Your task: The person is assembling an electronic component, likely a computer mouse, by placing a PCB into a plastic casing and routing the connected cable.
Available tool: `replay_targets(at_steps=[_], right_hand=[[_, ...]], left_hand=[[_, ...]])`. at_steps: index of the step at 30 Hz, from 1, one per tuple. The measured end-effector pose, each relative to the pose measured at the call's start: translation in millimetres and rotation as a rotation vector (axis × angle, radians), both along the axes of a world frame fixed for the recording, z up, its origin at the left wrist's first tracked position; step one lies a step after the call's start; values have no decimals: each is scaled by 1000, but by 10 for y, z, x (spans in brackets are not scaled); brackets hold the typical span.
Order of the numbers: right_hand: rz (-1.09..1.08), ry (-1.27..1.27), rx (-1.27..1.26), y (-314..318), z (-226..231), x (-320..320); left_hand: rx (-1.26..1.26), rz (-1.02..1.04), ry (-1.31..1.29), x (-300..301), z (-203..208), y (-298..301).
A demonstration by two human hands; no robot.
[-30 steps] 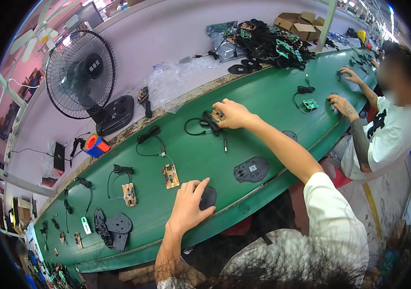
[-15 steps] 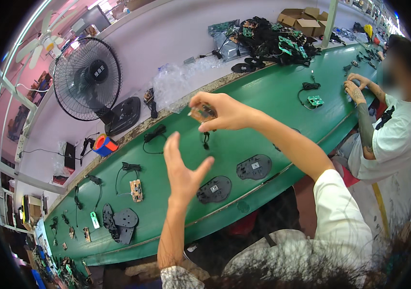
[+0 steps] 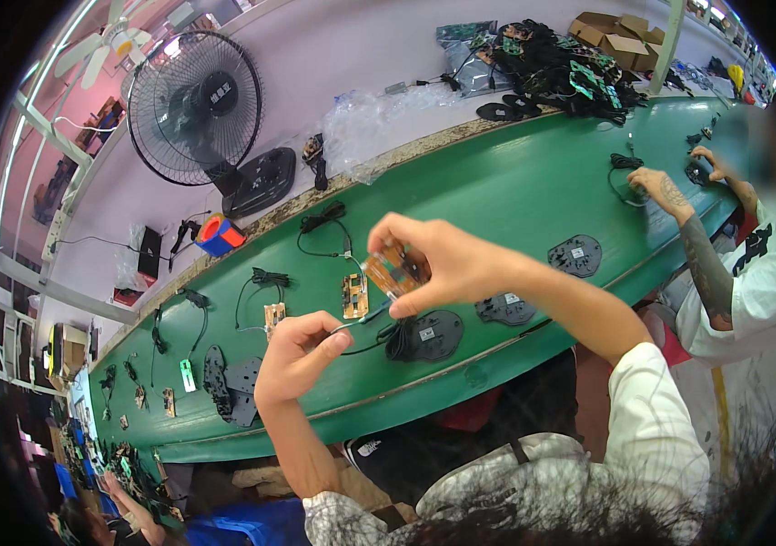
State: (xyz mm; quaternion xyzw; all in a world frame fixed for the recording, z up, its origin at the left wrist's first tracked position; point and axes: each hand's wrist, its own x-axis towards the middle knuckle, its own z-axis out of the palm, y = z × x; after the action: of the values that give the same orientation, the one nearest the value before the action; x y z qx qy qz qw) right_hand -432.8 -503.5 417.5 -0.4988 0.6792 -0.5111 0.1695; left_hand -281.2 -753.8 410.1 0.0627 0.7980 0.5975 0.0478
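Observation:
My right hand (image 3: 461, 259) grips a brown circuit board (image 3: 388, 267) by its edges, tilted above the green belt. A thin cable runs from the board to my left hand (image 3: 302, 357), whose thumb and index finger pinch it. The cable's tied black bundle (image 3: 399, 340) hangs below the board, in front of a black mouse base plate (image 3: 441, 334). Just left of the held board, another brown board (image 3: 355, 296) lies on the belt with its black cable (image 3: 322, 218). A further board (image 3: 274, 315) is partly hidden behind my left hand.
More black base plates lie at the right (image 3: 575, 256) and left (image 3: 241, 391) on the green belt (image 3: 488, 196). A black fan (image 3: 195, 105) and blue-orange tape roll (image 3: 220, 235) stand beyond. Boards and cables form a heap (image 3: 561, 68) farther back. A co-worker's tattooed arm (image 3: 702, 250) reaches in from the right.
My left hand, open before, has closed on the cable. My right hand has lowered the board toward it. The view has swung slightly left. The co-worker's hands have moved apart.

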Motion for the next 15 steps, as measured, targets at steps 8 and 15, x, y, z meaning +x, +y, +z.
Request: replay_targets(at_steps=[8, 15], right_hand=[[-147, -207, -158, -234, -338, 97], [-63, -174, -211, -435, 139, 118]], left_hand=[[-180, 201, 119, 62, 54, -90], [-253, 453, 312, 305, 485, -34]])
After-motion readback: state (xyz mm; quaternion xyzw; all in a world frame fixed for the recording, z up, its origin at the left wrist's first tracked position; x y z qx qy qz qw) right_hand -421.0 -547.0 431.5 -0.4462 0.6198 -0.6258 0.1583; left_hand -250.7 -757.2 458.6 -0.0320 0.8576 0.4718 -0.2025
